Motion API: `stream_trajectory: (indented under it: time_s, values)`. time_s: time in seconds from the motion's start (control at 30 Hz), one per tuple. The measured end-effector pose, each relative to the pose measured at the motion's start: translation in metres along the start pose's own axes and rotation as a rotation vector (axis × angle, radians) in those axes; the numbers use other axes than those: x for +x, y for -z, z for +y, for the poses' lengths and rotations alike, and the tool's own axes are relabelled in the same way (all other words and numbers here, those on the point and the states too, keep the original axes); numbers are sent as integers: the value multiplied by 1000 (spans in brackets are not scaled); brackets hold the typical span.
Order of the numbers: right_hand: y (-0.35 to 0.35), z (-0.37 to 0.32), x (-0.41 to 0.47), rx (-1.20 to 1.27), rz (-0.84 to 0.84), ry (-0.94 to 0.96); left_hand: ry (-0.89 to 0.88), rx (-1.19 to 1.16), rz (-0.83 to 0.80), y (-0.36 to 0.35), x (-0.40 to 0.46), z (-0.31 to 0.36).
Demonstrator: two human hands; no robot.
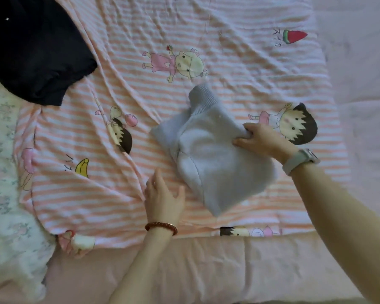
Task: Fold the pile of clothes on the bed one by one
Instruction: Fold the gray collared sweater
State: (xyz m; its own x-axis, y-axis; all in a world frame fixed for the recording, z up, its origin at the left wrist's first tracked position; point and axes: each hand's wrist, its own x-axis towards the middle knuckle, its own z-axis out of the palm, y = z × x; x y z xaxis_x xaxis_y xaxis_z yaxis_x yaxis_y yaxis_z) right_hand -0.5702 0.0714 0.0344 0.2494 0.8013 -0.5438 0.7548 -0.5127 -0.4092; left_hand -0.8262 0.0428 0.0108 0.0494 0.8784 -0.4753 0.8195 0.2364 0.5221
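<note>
Striped cartoon blanket point(162, 29) over pink bed point(206, 266), rumpled.

A dark navy garment point(33, 51) runs off the top and left edges, so its type cannot be told. A floral cloth point(4, 172) is cut by the left edge. The right hand's point(261, 139) fingertips are tucked out of sight in the pale blue sweater's point(213, 163) fold.

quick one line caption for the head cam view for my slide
Right hand grips the edge of a folded pale blue sweater on a striped cartoon sheet; left hand open beside it.
</note>
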Motion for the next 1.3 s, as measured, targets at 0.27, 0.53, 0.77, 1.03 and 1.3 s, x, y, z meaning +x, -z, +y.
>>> stream_trajectory:
  time_s: [0.27, 0.53, 0.77, 1.03, 1.3]
  values:
    - [-70, 26, -34, 329, 661, -245, -635, 659, -21, -14, 84, 88]
    - [-138, 19, -62, 1575, 532, -446, -396, 541, -104, -29, 140, 76]
    - [-117, 28, -68, 1657, 599, -469, -207, -58, -324, -23, 137, 91]
    - [-103, 67, -140, 1299, 690, -459, -112, -353, -247, -61, 29, 60]
    - [-123, 76, -268, 1152, 604, -454, -60, -419, -134, -45, -118, 16]
